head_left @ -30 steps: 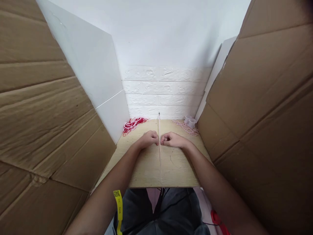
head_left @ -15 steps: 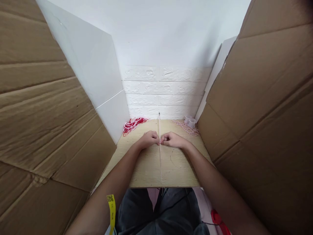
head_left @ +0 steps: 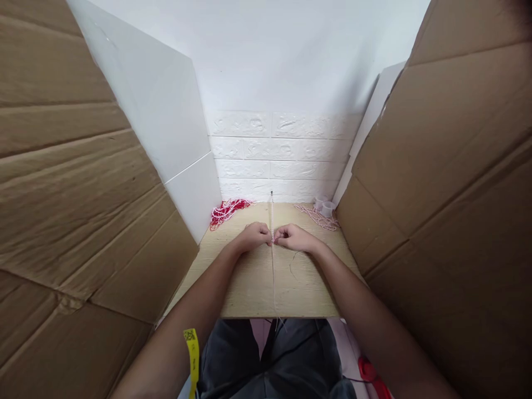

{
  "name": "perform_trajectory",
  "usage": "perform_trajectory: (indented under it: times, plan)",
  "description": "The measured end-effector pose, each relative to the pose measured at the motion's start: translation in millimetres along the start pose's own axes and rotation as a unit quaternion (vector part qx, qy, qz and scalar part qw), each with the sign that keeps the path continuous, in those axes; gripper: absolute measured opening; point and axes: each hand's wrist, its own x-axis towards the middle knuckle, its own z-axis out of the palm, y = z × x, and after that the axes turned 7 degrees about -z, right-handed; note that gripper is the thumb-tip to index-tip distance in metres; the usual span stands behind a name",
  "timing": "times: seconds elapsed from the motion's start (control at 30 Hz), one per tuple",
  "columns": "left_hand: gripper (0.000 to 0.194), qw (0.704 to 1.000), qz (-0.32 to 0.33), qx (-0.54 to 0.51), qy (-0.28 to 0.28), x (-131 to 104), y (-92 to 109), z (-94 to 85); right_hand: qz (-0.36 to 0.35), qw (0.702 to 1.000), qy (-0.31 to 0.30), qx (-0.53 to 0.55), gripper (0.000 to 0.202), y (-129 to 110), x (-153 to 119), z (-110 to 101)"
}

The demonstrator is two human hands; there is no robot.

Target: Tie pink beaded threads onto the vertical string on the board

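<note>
A pale pink cord runs from a small hook at the foot of the wall, straight toward me and over the table's front edge. Midway along it sits a small knot. My left hand is closed in a pinch just left of the knot, and my right hand pinches from the right. Both appear to grip thin cord ends at the knot, though the fingers hide most of them. Below my right hand a loose dark strand curls on the wooden table.
Red and white cords lie heaped at the back left. Pink cords and small clear plastic cups are at the back right. Tall cardboard panels stand left and right, with a white brick-patterned wall behind.
The small loop at the cord between my fingers has drawn in flatter and tighter. Both hands stay in nearly the same place; the view has shifted slightly.
</note>
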Motion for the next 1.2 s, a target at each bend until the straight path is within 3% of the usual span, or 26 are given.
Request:
perform_trajectory:
  times: [0.27,0.8,1.03,1.2]
  plan:
    - [0.025,0.999,-0.039,0.021,0.005,-1.7,0.3,-0.3,0.01,1.0,0.015,-0.006,0.007,0.6,0.8,0.0]
    - [0.018,0.999,-0.047,0.012,0.02,-0.1,-3.4,0.7,0.004,0.999,0.027,-0.031,0.01,-8.9,-0.8,-0.9]
    - [0.021,0.999,-0.046,0.009,0.013,-4.0,2.2,-2.4,-0.003,0.999,0.031,-0.016,0.01,0.3,-0.1,-0.9]
    - [0.025,0.999,-0.035,-0.014,0.011,-2.0,-2.6,-2.1,0.001,0.994,0.109,0.002,0.015,-0.5,-0.8,-2.5]
